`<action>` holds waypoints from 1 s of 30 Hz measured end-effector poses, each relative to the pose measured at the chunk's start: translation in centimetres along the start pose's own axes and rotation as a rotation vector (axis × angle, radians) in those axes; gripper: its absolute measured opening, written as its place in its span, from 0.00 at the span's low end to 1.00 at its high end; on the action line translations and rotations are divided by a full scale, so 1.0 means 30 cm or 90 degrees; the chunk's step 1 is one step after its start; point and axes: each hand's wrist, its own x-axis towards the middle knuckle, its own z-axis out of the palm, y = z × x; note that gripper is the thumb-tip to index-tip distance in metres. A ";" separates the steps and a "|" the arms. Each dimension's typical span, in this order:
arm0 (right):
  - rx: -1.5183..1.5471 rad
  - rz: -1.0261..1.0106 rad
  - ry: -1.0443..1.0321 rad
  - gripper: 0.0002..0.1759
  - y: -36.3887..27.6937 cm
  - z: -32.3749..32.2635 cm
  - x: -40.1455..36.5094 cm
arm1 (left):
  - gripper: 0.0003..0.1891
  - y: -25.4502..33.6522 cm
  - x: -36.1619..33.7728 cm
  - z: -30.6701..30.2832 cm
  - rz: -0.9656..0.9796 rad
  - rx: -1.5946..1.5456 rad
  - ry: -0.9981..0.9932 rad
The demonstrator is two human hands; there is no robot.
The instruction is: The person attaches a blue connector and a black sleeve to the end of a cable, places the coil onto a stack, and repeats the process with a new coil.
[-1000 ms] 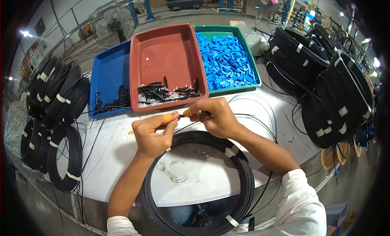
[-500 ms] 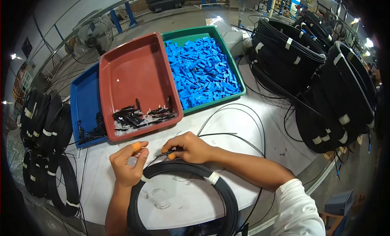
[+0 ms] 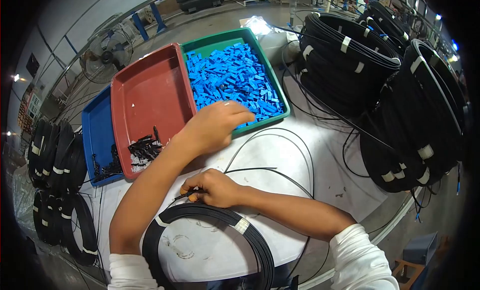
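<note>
Our left hand (image 3: 220,122) reaches over the blue pieces (image 3: 230,80) at the near end of the green tray (image 3: 215,38). Its fingers curl down, and we cannot tell if they pinch one. The pieces look small, light, hard and slick (grip the long sides). Our right hand (image 3: 212,187) pinches the black cable (image 3: 182,195) near its tip. It looks thin and springy, just above the coil (image 3: 250,230) on the worktop (image 3: 325,180).

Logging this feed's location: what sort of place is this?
Likely a factory cable-assembly bench: stacked taped coils of black cable, a green tray of blue plastic parts, a pedestal fan behind.
</note>
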 end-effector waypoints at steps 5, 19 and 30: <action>0.002 0.008 -0.008 0.12 0.007 0.006 -0.004 | 0.24 -0.121 0.187 0.137 0.174 0.016 -0.120; 0.017 0.022 0.011 0.12 0.010 0.009 0.001 | 0.14 -0.238 0.165 0.062 0.084 0.174 -0.049; 0.022 0.010 0.012 0.11 0.009 0.006 0.000 | 0.19 -0.206 0.201 0.040 0.084 0.147 -0.218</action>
